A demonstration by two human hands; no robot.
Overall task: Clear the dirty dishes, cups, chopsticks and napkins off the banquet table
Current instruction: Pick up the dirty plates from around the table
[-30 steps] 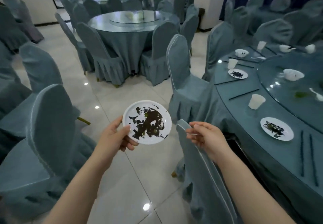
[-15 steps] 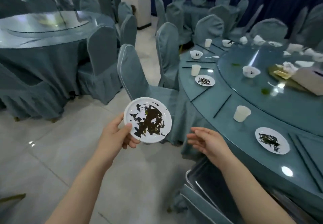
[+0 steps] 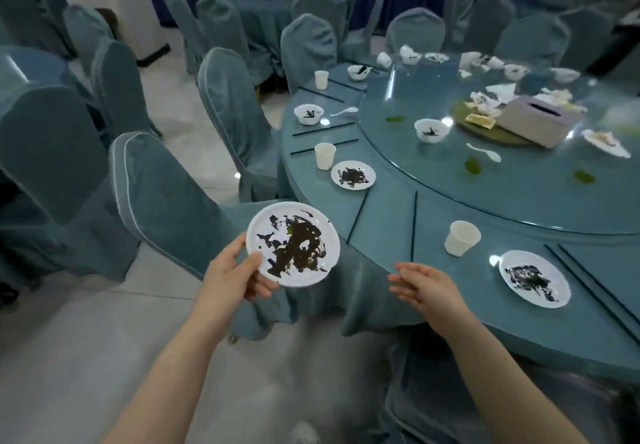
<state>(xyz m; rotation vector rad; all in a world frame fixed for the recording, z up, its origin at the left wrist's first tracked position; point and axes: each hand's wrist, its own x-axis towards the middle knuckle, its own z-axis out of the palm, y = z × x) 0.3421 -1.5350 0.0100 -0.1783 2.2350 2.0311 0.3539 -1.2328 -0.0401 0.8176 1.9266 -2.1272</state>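
White plastic, smeared dark: we hold 1 dirty plate [image 3: 293, 243] by its rim in our left hand [image 3: 232, 277], off the tabletop [image 3: 388, 215]. Our right hand [image 3: 427, 286] hangs empty, fingers [image 3: 401, 279] loosely spread. The nearest cup [image 3: 462, 238] and second plate [image 3: 534, 277] lie forward-right, closer to our right hand.

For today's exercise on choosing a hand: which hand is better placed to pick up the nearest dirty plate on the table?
The right hand. It is empty, open, and beside the table edge near the plate. The left hand already holds a dirty plate and is farther away.
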